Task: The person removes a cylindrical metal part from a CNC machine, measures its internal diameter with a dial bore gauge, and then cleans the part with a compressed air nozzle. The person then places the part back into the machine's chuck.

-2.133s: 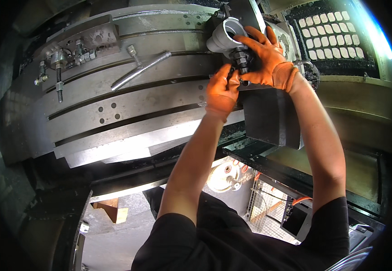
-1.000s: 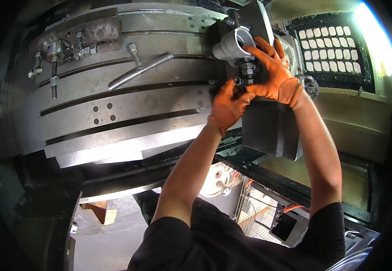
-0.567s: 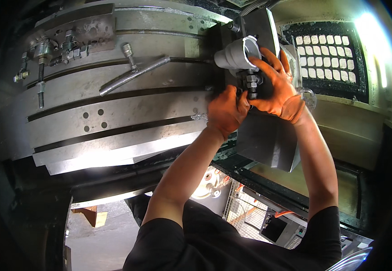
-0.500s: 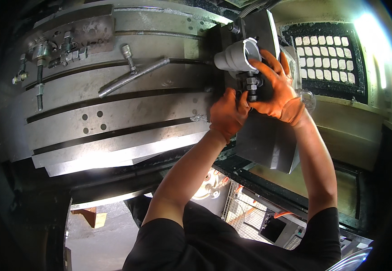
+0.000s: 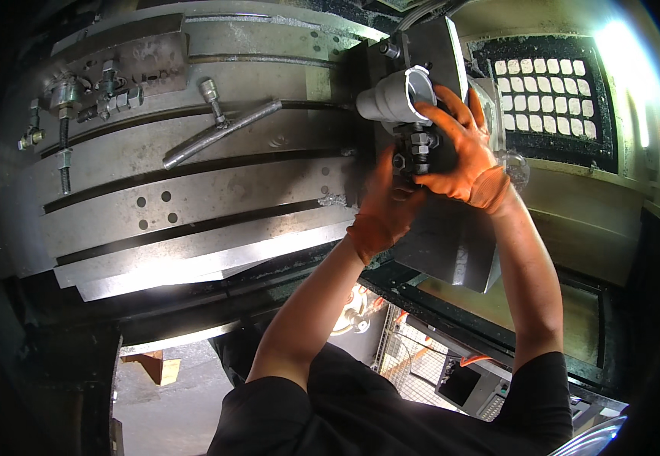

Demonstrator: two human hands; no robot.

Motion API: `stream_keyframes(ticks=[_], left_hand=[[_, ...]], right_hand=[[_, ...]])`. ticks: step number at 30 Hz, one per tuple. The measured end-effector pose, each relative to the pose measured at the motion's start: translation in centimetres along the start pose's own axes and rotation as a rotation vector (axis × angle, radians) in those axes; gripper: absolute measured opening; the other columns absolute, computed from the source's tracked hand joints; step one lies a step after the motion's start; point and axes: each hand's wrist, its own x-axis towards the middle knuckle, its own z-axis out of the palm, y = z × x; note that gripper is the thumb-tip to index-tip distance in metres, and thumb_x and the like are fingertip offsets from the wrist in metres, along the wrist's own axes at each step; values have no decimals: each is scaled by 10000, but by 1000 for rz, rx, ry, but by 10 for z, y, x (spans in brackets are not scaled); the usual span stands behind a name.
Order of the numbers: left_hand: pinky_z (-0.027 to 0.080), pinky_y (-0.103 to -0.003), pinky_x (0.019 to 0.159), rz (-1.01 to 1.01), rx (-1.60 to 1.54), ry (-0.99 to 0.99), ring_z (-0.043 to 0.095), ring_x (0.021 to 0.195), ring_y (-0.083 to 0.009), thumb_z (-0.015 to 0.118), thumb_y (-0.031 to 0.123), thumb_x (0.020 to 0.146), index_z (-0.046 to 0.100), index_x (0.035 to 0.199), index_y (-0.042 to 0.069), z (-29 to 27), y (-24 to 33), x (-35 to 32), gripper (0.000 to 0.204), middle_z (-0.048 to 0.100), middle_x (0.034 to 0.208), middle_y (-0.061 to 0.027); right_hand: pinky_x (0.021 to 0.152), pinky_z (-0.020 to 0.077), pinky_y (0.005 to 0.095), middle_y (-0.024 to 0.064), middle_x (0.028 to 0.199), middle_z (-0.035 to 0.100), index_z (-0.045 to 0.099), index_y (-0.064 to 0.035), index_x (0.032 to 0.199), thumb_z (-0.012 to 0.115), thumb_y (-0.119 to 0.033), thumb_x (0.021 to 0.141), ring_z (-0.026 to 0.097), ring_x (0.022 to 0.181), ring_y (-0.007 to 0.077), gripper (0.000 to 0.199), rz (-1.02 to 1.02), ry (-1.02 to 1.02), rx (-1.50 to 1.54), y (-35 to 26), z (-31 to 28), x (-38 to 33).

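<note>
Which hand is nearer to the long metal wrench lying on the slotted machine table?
Left. The left hand is at the table's right end, apart from the wrench but on its side. The right hand sits farther right, on the clamp nut below the grey tube.

Both bare arms reach up, orange-gloved left hand [image 5: 385, 205] and right hand [image 5: 458, 152] close together, fingers curled, apparently gripping.
</note>
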Motion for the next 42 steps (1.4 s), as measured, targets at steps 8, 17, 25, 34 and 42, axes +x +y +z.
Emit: stream_keyframes(ticks=[8,17,25,34,42], left_hand=[[535,-301,960,182,138,114,650,1135,-183,685,-71,900,238,1642,61,4,-7,5,876,615,1351,-123],[546,-265,862,149,-167,104,653,1016,-144,579,-98,942,311,1612,46,2,-23,2,736,599,1282,-112],[516,-269,664,109,-554,233,624,760,-141,607,-51,977,511,1340,40,11,-29,10,386,607,1086,-83],[554,-405,841,464,277,329,688,979,-353,646,130,1007,660,1257,-2,-11,-45,25,284,693,1163,-195],[549,-418,880,243,549,56,701,1005,-396,644,201,1012,649,1295,36,-23,11,19,327,724,1134,-215]], right_hand=[[1318,41,555,173,1549,503,559,-217,1481,890,-493,592,364,1538,328,987,54,-28,13,-11,-6,3],[1280,161,607,162,1608,431,563,-287,1497,872,-653,605,308,1524,473,1012,20,32,-33,2,4,-3],[1215,297,659,85,1621,427,560,-347,1474,884,-659,611,275,1503,566,973,134,26,-124,-5,9,-5],[1241,254,668,75,1658,399,546,-357,1501,923,-462,553,199,1531,578,1025,113,59,4,9,20,-6],[1247,262,661,71,1690,355,512,-339,1522,915,-412,585,162,1544,591,1022,275,-134,-126,-19,-5,0]])
